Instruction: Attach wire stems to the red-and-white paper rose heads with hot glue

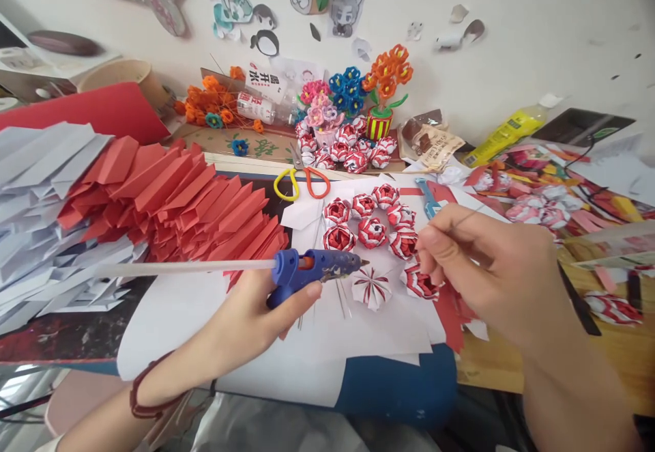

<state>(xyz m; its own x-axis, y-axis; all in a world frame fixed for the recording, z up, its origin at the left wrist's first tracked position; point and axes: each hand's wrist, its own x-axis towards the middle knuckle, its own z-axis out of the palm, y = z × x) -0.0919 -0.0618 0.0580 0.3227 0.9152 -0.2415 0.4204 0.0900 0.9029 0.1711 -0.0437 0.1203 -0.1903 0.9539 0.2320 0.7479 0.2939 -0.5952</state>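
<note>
The person's left hand (258,312) is gripping a blue glue gun (307,271), the grip closing firmly round its handle, and a long pale glue stick (189,267) is jutting out of its back end toward the left. The nozzle is pointing toward the right hand (491,267), just above a mostly white paper piece (372,288) that is showing thin red stripes spreading from its middle. The right hand is hovering over the right part of the work area, its grip narrowing to a pinch of thumb and fingers; from here I'm not able to tell whether anything thin is sitting between them.

Red-and-white paper balls (372,231) are lying grouped on white sheets (327,336), between the near and far edges of the desk (491,363), with one of them resting just below the right fingertips. Scissors (297,164) with yellow and orange handles are lying beyond the glue gun, and a light-blue tool (428,201) is lying beyond the right hand.

Toward the left edge, red folded strips (153,192) are piling up beside white folded strips (46,199). Along the far edge, by the wall, orange flowers (389,73) are standing in a striped pot (379,124), with blue flowers (348,90) and pink flowers (322,110) crowding beside them. A yellow bottle (504,138) is lying tilted near the far right corner, beside scattered paper scraps.
</note>
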